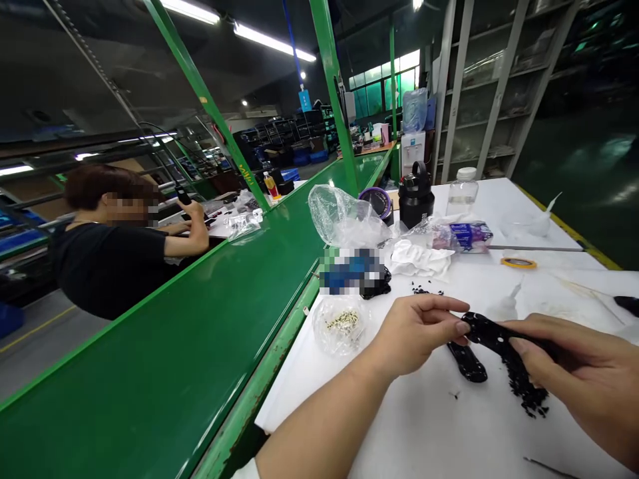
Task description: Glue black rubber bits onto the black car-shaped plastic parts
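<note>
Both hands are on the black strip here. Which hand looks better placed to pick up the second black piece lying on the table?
Left, probably. The left hand pinches only the end of the black strip, directly above the second black piece. The right hand grips the strip's other end, farther away.

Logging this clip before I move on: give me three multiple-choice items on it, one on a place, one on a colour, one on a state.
1. Where does the roll of tape lie?
A. on the white table
B. on the green belt
C. on a shelf

2. What colour is the part held between both hands?
A. white
B. black
C. yellow

3. How is the left hand engaged?
A. flat on the table
B. pinching the part's end
C. inside a bag

Answers: 1 A, it rests on the white table. 2 B, it is plainly black. 3 B, thumb and fingers close on the part, which the right hand also grips.
</note>
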`<state>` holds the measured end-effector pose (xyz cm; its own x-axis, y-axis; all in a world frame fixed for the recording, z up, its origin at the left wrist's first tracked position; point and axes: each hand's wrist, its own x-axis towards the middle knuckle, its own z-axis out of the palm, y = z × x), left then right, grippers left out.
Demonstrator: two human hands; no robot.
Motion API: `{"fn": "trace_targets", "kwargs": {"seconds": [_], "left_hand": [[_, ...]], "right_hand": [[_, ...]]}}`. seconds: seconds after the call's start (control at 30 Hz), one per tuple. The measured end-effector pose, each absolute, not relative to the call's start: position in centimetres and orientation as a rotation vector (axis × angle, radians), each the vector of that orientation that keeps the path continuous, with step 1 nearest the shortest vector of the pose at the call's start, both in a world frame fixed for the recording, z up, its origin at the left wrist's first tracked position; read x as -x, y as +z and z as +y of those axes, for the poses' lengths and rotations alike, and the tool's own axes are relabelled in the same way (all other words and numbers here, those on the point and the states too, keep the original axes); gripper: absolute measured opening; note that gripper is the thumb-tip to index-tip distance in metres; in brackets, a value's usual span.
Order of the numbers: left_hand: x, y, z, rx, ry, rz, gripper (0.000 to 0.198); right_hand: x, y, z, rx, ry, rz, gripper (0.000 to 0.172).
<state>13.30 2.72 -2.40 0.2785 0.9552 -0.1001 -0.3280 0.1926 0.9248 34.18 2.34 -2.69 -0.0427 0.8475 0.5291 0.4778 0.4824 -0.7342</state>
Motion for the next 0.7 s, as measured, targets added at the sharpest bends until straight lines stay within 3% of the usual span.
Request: {"fn": "trace_targets", "kwargs": {"seconds": [0.1,0.37,0.47,0.57,0.7], "left_hand": [[-13.4,-1.9,2.6,-0.895,1.066,0.805,0.043],[-13.7,-1.4,2.6,-0.923,1.068,0.98,0.036],[-13.7,-1.2,2.8,-0.951,1.048,1.043,0.032],[-13.5,-1.1,3.3,-0.888,1.044,1.072,0.032],[-13.0,-1.3,4.0,-0.823,1.043,1.064,0.033]], "right_hand": [[-34.7,-2.8,2.2,1.159,0.618,-1.862,0.024],[-33.3,-1.7,1.8,1.041,0.603,-1.763,0.018],[-33.4,-0.8,2.1,0.89,0.439,-1.619,0.024],[-34.8,1.2,1.4,0.852,0.054,-1.417,0.02],[-39.6,5.6,-3.8,1.089,-0.226,-1.203,0.026]]}}
